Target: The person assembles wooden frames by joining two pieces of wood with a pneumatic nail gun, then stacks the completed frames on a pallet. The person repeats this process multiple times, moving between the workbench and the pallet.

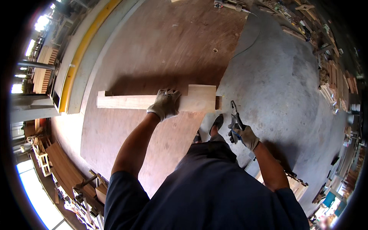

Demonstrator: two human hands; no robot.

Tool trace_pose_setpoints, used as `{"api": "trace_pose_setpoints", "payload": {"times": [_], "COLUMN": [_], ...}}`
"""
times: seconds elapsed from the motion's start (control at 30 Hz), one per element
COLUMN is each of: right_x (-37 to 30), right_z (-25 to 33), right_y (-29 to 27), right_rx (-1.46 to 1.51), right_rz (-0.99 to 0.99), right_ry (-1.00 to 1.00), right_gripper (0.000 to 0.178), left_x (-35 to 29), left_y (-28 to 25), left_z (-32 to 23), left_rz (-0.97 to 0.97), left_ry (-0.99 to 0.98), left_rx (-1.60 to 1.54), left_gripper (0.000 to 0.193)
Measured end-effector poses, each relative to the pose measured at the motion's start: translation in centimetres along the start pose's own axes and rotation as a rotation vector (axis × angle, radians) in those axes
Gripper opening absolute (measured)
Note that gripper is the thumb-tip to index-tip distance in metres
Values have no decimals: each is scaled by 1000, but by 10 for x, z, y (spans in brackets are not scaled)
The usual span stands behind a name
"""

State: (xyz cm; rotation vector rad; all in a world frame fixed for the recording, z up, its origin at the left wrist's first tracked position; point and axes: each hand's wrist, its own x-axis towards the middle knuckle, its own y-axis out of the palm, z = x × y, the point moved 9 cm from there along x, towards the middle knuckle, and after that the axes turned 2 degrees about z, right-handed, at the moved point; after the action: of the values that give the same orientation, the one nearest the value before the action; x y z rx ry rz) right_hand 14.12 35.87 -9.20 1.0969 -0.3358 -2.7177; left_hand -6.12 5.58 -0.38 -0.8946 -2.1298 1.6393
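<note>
Left hand [165,104]: gloved, closed firmly on the board [201,97], about midway along.
Board: pale, stretched crosswise before the body, apparently clear of the brown sheet [145,50] (judging by the shadow beyond); notched at the left end, broader toward the right.
Right hand [244,134]: gloved, wrapped round the handles of the pliers [235,113], right of the board and nearer the body.
Pliers: dark, nose pointing away from the body, just beside the board's right end, not touching.
Shoe [217,123]: close to the board's right end, on the body side.
Floor [276,92]: grey, right of the board.
Yellow strip [76,69]: well left of the board.
Cable [249,45]: thin, beyond the board, toward the right.
</note>
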Motion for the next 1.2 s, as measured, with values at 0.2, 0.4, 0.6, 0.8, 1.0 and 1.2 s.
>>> {"api": "trace_pose_setpoints", "payload": {"times": [0.2, 0.4, 0.6, 0.8, 1.0, 1.2], "right_x": [26, 13, -32, -121, -157, -133], "right_z": [-7, -63, -180, -320, -363, -333], "right_y": [-5, -78, -149, -152, -122, -131], "right_rx": [-142, -679, -548, -141, 107, 66], "right_rz": [-55, -671, -614, -889, -918, -944], "right_ry": [-93, 132, 546, 665, 712, 640], "right_gripper": [26, 37, 36, 31, 23, 28], "left_x": [5, -25, -48, -51, -68, -98], "left_y": [8, -2, 15, 2, 7, -10], "left_z": [6, 30, 113, 84, 148, 212], "left_rz": [-24, 1, 193, 250, -37, -319], "left_ry": [-9, -88, -166, -303, -787, -1183], "left_rx": [64, 11, 396, 401, 91, -227], "left_gripper": [34, 65, 87, 92, 96, 93]}}
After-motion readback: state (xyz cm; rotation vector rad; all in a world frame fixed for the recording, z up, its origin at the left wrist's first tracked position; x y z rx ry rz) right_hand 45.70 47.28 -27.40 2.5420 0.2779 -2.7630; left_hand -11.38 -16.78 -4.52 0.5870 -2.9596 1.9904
